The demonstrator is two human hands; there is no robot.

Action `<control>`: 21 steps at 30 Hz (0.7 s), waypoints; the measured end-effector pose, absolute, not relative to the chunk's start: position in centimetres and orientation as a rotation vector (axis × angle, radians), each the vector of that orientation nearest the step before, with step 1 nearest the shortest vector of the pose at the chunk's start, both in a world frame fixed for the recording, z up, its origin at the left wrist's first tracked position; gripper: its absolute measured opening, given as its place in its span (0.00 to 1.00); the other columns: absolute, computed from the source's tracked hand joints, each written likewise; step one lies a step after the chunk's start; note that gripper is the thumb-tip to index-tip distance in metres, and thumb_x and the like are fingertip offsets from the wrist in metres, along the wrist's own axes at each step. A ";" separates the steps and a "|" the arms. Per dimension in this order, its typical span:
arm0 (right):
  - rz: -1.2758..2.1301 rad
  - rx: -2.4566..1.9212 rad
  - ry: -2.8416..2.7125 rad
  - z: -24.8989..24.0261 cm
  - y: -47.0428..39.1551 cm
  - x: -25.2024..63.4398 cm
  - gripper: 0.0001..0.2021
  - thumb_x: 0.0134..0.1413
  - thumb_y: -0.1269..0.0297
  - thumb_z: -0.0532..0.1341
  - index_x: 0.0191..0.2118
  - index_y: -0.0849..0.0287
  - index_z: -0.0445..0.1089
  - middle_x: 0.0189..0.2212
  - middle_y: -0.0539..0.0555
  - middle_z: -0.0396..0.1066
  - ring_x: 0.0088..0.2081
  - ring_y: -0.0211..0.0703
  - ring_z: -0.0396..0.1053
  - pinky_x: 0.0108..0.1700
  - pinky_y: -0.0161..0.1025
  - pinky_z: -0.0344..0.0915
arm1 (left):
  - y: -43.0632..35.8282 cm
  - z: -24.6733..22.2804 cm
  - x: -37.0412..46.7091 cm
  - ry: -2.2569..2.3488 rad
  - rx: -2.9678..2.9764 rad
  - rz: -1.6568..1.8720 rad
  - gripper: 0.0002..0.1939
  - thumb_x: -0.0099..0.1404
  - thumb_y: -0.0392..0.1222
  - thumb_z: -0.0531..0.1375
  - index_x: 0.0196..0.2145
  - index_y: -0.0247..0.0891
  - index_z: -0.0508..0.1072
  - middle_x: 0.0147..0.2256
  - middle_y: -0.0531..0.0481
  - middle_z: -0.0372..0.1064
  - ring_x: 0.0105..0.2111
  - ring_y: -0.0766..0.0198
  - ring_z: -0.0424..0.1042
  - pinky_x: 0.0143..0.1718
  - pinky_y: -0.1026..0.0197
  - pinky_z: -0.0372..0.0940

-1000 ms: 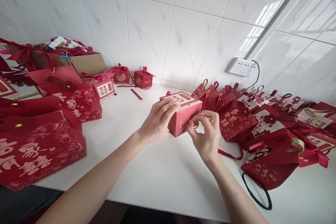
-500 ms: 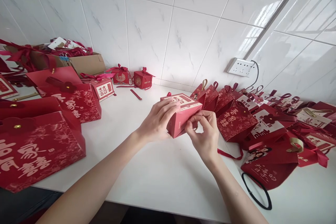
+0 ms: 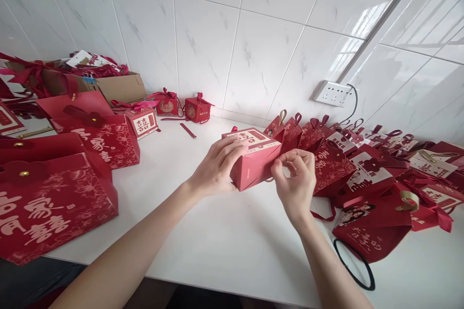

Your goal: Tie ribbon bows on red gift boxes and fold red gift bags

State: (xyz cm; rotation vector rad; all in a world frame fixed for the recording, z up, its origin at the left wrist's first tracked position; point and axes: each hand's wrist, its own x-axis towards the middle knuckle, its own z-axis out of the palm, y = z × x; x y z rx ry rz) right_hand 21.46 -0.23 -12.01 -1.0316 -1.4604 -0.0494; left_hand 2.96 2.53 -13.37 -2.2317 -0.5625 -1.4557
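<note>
A red gift box (image 3: 255, 169) with a cream label on its top is held tilted above the white table. My left hand (image 3: 216, 166) grips its left side, fingers over the top edge and the thumb side lower down. At the box's right edge my right hand (image 3: 295, 181) is in a pinch, thumb against forefinger. Whatever lies between those fingertips is too small or hidden to name. A thin cord shows under the box's lower right edge, close to the right hand.
Large red gift bags (image 3: 68, 203) stand at left, before a cardboard box (image 3: 121, 88) of ribbons. Two small red boxes (image 3: 197, 108) sit near the tiled wall, with a loose strap (image 3: 188, 130) in front. Many finished bags (image 3: 331, 166) crowd the right, beside a black ring (image 3: 353, 263).
My right hand has moved a little to the right, away from the box's front face toward its right edge, still pinched. The left hand and the box have hardly moved.
</note>
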 end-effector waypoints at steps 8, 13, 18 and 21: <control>0.547 -0.918 -1.107 -11.3 0.7 22.8 0.07 0.52 0.62 0.59 0.28 0.59 0.64 0.28 0.49 0.64 0.30 0.36 0.67 0.37 0.39 0.67 | 1.9 -13.4 2.7 -0.684 -2.510 -1.813 0.56 0.45 0.50 0.69 0.63 0.40 0.42 0.57 0.30 0.52 0.58 0.42 0.58 0.51 0.43 0.65; 0.484 -1.049 -1.153 -11.2 0.8 22.9 0.12 0.55 0.58 0.58 0.26 0.58 0.63 0.23 0.48 0.64 0.26 0.35 0.64 0.33 0.36 0.64 | 1.5 -13.3 2.8 -0.668 -2.585 -1.888 0.55 0.45 0.46 0.67 0.64 0.40 0.41 0.57 0.30 0.52 0.56 0.44 0.59 0.50 0.45 0.65; 0.412 -1.105 -1.276 -11.4 0.7 22.8 0.14 0.57 0.53 0.56 0.28 0.58 0.63 0.25 0.50 0.66 0.27 0.38 0.66 0.30 0.37 0.64 | 1.5 -13.3 2.8 -0.612 -2.604 -1.915 0.55 0.46 0.49 0.67 0.64 0.41 0.40 0.57 0.30 0.52 0.54 0.44 0.62 0.49 0.45 0.66; 0.453 -1.067 -1.282 -11.8 1.0 22.8 0.12 0.52 0.55 0.59 0.35 0.58 0.63 0.36 0.55 0.68 0.32 0.39 0.68 0.32 0.37 0.66 | 1.6 -13.3 2.7 -0.590 -2.608 -1.931 0.55 0.46 0.51 0.67 0.64 0.41 0.41 0.57 0.31 0.52 0.54 0.44 0.62 0.49 0.45 0.66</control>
